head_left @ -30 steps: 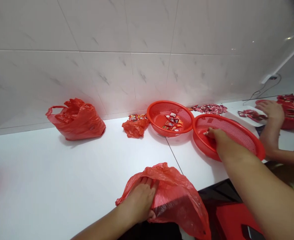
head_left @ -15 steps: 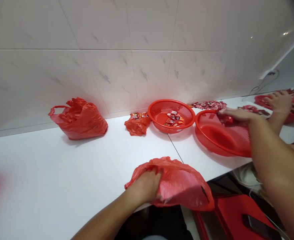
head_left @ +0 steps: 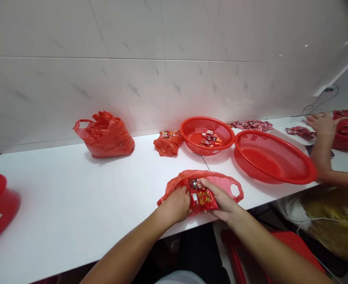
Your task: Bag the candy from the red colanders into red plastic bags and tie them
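Note:
A red plastic bag (head_left: 174,185) lies spread at the table's front edge, its handle loop toward the right. My right hand (head_left: 222,199) is closed around several small red candy packets (head_left: 205,196), held over the bag's mouth. At the bag's left side is my left hand (head_left: 176,203), its fingers curled on the red plastic beside the packets; part of the fingers is hidden. Beyond the bag, a round red basket (head_left: 188,146) contains several small packets. The larger red basket (head_left: 280,178) stands to its right with nothing visible inside.
A full red bag (head_left: 111,140) stands by the wall, with a smaller crumpled one (head_left: 166,146) nearer the baskets. Another red basket (head_left: 2,217) sits at the left edge. A co-worker's hand (head_left: 321,124) is at the far right near patterned pouches (head_left: 300,132).
My right hand has come from the large basket to the bag, bringing the candy packets. My left hand remains at the bag. The view has shifted left.

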The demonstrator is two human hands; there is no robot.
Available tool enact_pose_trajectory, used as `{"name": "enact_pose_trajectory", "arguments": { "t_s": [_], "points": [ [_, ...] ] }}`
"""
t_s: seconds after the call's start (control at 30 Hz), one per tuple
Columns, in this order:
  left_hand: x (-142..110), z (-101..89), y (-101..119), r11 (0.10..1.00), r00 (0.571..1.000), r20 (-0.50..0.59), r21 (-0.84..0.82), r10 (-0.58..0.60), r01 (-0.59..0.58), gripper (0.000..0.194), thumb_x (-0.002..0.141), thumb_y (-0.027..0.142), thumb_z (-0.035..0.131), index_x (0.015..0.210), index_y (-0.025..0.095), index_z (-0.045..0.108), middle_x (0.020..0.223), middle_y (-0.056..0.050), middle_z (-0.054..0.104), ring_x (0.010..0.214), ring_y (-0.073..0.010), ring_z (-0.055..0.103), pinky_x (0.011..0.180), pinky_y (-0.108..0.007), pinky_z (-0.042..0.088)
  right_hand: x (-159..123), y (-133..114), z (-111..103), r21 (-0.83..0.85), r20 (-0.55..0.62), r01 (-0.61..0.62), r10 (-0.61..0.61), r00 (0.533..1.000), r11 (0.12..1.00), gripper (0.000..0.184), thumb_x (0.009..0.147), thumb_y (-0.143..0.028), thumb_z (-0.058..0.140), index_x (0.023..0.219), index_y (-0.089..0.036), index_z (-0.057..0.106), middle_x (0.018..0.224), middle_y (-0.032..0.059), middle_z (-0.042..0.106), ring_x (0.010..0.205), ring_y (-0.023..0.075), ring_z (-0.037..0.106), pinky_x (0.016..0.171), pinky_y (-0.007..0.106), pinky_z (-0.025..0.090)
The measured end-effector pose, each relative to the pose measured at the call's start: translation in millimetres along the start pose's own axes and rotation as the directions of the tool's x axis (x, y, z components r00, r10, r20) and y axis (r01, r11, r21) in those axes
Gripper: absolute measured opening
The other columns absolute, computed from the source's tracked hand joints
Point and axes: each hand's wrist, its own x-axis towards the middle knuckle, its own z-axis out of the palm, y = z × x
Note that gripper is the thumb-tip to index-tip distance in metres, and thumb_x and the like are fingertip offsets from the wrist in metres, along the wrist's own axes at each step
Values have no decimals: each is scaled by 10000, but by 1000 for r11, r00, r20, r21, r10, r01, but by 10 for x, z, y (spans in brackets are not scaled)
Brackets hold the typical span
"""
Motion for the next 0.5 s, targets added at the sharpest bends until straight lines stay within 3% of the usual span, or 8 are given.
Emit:
{"name": "enact_pose_trajectory", "arguments": {
  "t_s": [0.07, 0.13, 0.27, 0.33, 0.4, 0.43, 0.5],
  "points": [
    [-150, 36, 17, 996, 1000, 1, 86, 30, -30, 335, 894, 282, 727, 1161, 81, 750, 1172, -202, 744, 1078, -352, 707, 1007, -452, 539, 188, 50, -89, 56, -196, -37, 47, 979, 998, 397, 880, -537, 788, 1043, -190, 684, 794, 25, 693, 590, 155, 633, 477, 239, 491],
    [-279, 89, 52, 988, 997, -17, 132, 78, -75, 370, 883, 310, 749, 1161, 67, 732, 1123, -198, 738, 1024, -346, 703, 953, -457, 542, 316, 43, -179, 69, -350, -36, 58, 935, 997, 383, 894, -537, 774, 1047, -198, 683, 794, 24, 705, 603, 161, 651, 460, 233, 492],
    [-471, 161, 178, 959, 961, -145, 196, 234, -204, 136, 959, 265, 657, 966, 141, 712, 933, -107, 728, 852, -258, 676, 804, -400, 519, 473, 86, -187, 18, -449, 40, -28, 893, 999, 321, 911, -515, 758, 1039, -243, 647, 800, 0, 704, 630, 156, 655, 519, 243, 538],
    [-562, 145, 229, 921, 892, -239, 173, 384, -350, 177, 982, 262, 634, 830, 175, 663, 826, -58, 702, 765, -213, 641, 746, -375, 493, 528, 133, -138, -10, -464, 55, -53, 884, 998, 334, 906, -540, 742, 1028, -251, 630, 793, 6, 698, 639, 172, 656, 520, 257, 538],
    [-650, 106, 235, 855, 775, -376, 115, 508, -505, 223, 984, 248, 628, 767, 197, 613, 775, -27, 685, 727, -180, 616, 732, -363, 476, 562, 164, -98, 2, -455, 83, -73, 887, 997, 343, 902, -547, 724, 1057, -258, 625, 857, 21, 719, 695, 189, 682, 545, 266, 548],
    [-683, 87, 218, 845, 726, -473, 83, 499, -528, 204, 973, 238, 635, 774, 204, 608, 791, -26, 693, 743, -177, 621, 750, -366, 479, 569, 171, -86, 8, -444, 99, -85, 892, 995, 349, 903, -542, 714, 1096, -266, 623, 925, 27, 735, 740, 195, 699, 570, 271, 561],
    [-704, 68, 151, 909, 701, -643, -16, 310, -417, 87, 933, 290, 699, 918, 215, 659, 980, -74, 734, 909, -221, 665, 855, -406, 507, 567, 173, -80, -29, -403, 113, -115, 908, 993, 402, 915, -546, 690, 1218, -299, 598, 1101, 37, 741, 837, 205, 725, 631, 293, 590]
  ]
}}
